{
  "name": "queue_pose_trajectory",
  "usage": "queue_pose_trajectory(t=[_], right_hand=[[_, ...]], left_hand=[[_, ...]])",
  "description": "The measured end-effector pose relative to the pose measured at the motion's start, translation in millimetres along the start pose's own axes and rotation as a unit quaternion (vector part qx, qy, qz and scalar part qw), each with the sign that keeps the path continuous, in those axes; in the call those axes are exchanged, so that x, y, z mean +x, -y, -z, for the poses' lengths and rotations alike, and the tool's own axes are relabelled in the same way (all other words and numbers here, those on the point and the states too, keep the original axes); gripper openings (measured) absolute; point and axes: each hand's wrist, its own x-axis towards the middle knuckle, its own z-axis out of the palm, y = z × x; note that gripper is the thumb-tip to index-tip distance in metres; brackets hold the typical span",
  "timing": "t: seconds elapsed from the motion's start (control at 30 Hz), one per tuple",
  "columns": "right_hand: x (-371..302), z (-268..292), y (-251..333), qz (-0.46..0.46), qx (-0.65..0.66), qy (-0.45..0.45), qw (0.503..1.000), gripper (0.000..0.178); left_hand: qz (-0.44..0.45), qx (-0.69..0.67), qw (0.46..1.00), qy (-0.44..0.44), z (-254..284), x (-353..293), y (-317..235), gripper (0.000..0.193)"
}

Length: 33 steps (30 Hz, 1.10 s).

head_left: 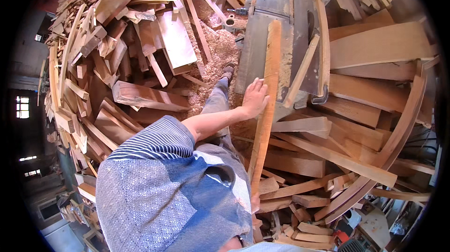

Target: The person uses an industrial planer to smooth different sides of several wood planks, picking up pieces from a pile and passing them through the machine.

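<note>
Your long, narrow, rough-grained wooden board (266, 120) lies with its far end on the smooth grey metal table (253, 57). Your left hand (255, 98) rests flat on it, fingers extended; your right hand (255, 203) is at its near end, finger state unclear. Curly shavings (216, 41) carpet the floor beyond.
</note>
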Motion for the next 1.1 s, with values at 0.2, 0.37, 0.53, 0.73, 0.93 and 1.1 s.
queue_pose_trajectory(t=[0.2, 0.37, 0.53, 0.73, 0.93, 1.1], right_hand=[[9, -31, -9, 0.026, -0.045, -0.037, 0.998, 0.046], [25, -19, 13, 0.023, -0.047, -0.044, 0.998, 0.045], [44, -10, 27, 0.046, -0.041, -0.038, 0.997, 0.045], [63, -4, 45, 0.062, -0.023, -0.047, 0.997, 0.044], [86, 3, 66, 0.070, -0.022, -0.048, 0.996, 0.044], [94, 0, 69, 0.059, -0.031, -0.029, 0.997, 0.046]], left_hand=[[-0.055, 0.071, 0.993, 0.073, -18, 40, -19, 0.064], [-0.082, 0.109, 0.987, 0.083, -41, 53, -26, 0.062], [-0.083, 0.139, 0.986, 0.046, -64, 81, -15, 0.052], [-0.065, 0.169, 0.982, 0.049, -72, 111, -11, 0.050], [-0.051, 0.157, 0.984, 0.072, -70, 135, -7, 0.051], [-0.054, 0.158, 0.984, 0.067, -72, 147, -7, 0.053]])
